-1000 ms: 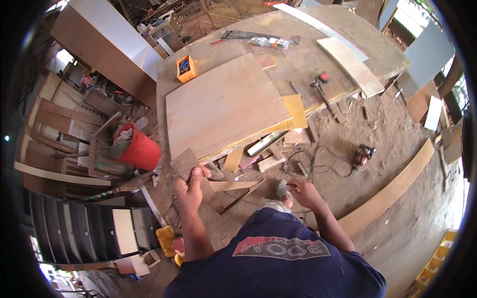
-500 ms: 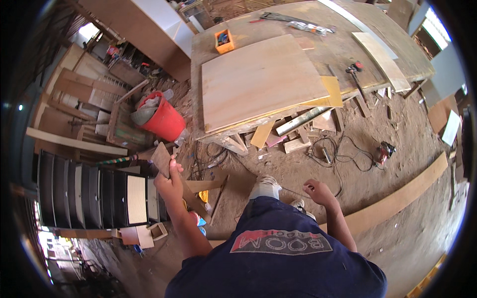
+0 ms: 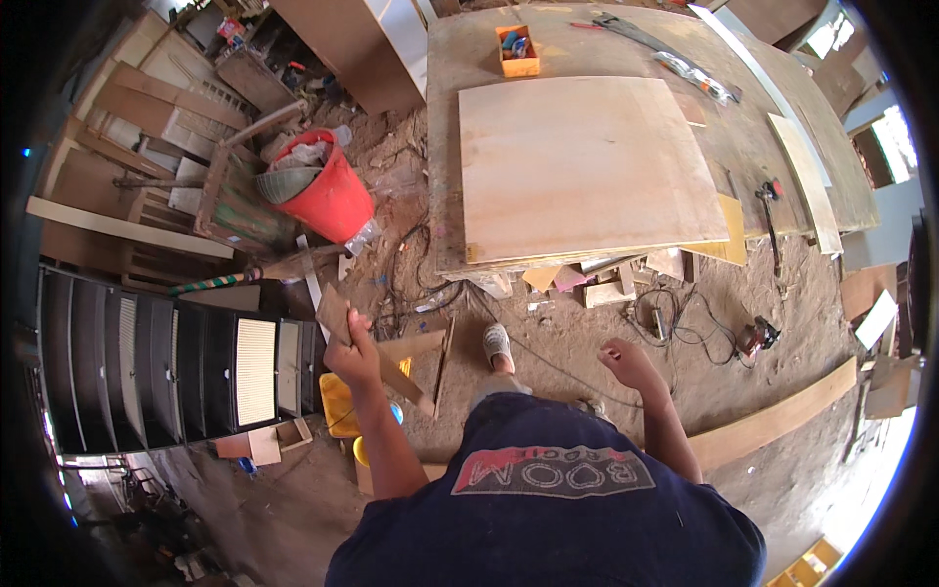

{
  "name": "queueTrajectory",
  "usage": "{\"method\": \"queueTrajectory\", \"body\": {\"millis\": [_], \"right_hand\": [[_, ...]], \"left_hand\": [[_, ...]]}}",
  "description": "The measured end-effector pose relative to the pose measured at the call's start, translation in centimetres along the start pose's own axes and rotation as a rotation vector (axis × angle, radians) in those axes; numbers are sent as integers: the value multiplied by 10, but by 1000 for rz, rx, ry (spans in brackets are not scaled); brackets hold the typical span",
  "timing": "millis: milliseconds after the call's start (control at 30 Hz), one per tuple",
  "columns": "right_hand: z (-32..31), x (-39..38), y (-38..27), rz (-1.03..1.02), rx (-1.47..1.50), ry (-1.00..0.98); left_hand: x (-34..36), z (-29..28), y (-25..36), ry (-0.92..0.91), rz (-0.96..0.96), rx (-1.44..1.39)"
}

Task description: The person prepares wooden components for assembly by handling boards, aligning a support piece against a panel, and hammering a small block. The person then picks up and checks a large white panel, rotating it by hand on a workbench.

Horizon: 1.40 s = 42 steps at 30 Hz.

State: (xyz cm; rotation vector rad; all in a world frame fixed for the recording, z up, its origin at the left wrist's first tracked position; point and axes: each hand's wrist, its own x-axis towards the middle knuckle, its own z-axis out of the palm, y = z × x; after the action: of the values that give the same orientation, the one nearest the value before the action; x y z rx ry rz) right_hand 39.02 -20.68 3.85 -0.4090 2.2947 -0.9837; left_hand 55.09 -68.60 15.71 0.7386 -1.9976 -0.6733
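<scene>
My left hand (image 3: 354, 360) is closed around a narrow brown wooden strip (image 3: 334, 311). The strip's upper end sticks out above my fingers, and its lower part passes behind my wrist and slants down to the right. My right hand (image 3: 628, 370) hangs to the right of my body with its fingers curled, and nothing shows in it. Ahead is a low worktable (image 3: 445, 157), with a large pale plywood sheet (image 3: 592, 166) lying flat on it. My shoe (image 3: 497, 344) is on the dusty floor in front of the table.
A red bucket (image 3: 333, 201) stands left of the table, and black louvred panels (image 3: 156, 357) line the left side. Cables (image 3: 641, 323) and a power tool (image 3: 758, 336) lie on the floor at right, near a long board (image 3: 778, 416). An orange box (image 3: 518, 67) sits on the table.
My view has shifted, so the table and plywood sit farther right. A foot now shows ahead of my body. The wooden strip stays in my left hand, with more of its lower part visible.
</scene>
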Motion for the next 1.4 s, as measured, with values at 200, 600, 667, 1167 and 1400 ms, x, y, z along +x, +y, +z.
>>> {"method": "queueTrajectory", "body": {"millis": [200,600,667,1167,1400], "right_hand": [[53,77,-82,2,26,-54],[83,150,-197,-31,-140,57],[85,177,-213,-96,-210,99],[114,278,-239,-329,-482,-51],[116,282,-223,-317,-332,-26]], "left_hand": [[64,71,-59,-61,-97,-91],[84,198,-130,-441,94,-108],[76,218,-141,-429,170,-73],[67,254,-134,-669,-15,-142],[40,199,-112,-375,162,-49]]}}
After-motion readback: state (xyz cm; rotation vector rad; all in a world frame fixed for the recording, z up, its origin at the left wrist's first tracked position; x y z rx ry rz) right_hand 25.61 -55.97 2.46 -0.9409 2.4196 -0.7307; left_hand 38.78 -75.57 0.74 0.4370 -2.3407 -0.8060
